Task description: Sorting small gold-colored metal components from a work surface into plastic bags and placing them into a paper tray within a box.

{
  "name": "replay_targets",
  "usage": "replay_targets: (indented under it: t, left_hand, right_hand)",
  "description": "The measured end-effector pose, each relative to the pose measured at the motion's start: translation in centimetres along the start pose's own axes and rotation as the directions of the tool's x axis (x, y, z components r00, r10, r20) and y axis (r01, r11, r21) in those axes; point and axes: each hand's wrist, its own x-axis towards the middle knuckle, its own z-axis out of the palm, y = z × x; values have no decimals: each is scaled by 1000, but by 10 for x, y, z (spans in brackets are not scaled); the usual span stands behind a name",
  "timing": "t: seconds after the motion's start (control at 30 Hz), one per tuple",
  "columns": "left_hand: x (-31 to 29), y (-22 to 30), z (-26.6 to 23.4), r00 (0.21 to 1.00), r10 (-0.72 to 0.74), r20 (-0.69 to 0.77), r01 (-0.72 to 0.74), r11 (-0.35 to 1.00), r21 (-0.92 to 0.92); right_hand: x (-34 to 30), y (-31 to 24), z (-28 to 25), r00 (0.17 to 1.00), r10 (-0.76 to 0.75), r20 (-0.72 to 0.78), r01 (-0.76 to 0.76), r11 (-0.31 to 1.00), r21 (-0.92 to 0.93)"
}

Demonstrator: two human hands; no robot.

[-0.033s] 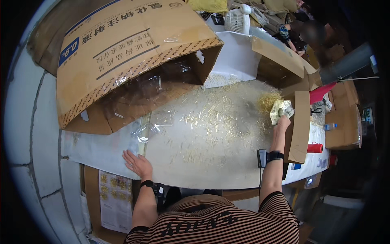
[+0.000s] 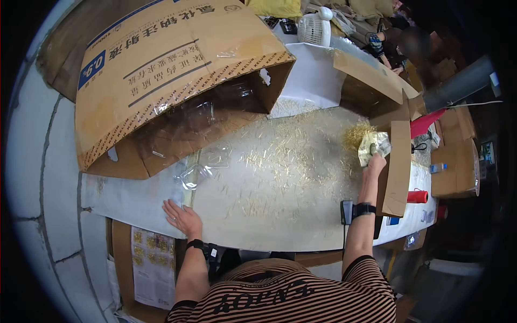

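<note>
My left hand (image 2: 183,218) lies flat on the near left part of the table (image 2: 231,229), fingers spread, with nothing in it. A clear plastic tray (image 2: 193,176) rests a little beyond its fingertips. My right hand (image 2: 376,161) reaches to the right side and is closed on a crumpled, pale yellow-white piece (image 2: 372,146); whether it is cloth, paper or film I cannot tell. Right behind that piece sits a heap of thin gold-coloured pins (image 2: 356,134). Many more loose gold pins (image 2: 285,161) are strewn over the middle of the table.
A big cardboard box (image 2: 177,59) on its side holds clear plastic trays (image 2: 202,110). An opened carton (image 2: 397,167) borders the right side. Farther off are a white fan (image 2: 314,28), a red cylinder (image 2: 417,196) and another person (image 2: 398,51). A low box with a printed sheet (image 2: 153,274) stands below the left edge.
The pale piece in my right hand has shifted very slightly. My left hand stays where it was.
</note>
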Motion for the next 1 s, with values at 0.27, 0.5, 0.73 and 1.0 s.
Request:
replay_targets:
  t: [0.27, 0.5, 0.73, 1.0]
  left_hand:
    - [0, -26, 22, 993, 101, -62, -95, 991, 97]
    - [-5, -9, 9, 998, 47, -31, -44, 993, 108]
    - [-3, -14, 17, 997, 44, -67, -35, 991, 131]
    - [-4, -3, 10, 996, 67, -51, -60, 991, 116]
  right_hand:
    - [-53, -39, 6, 998, -54, 38, 51, 997, 65]
    - [-93, -65, -41, 985, -57, 161, 55, 998, 13]
    - [-137, -62, -79, 966, 125, 225, -146, 986, 79]
    - [-128, -18, -136, 971, 178, 162, -170, 984, -59]
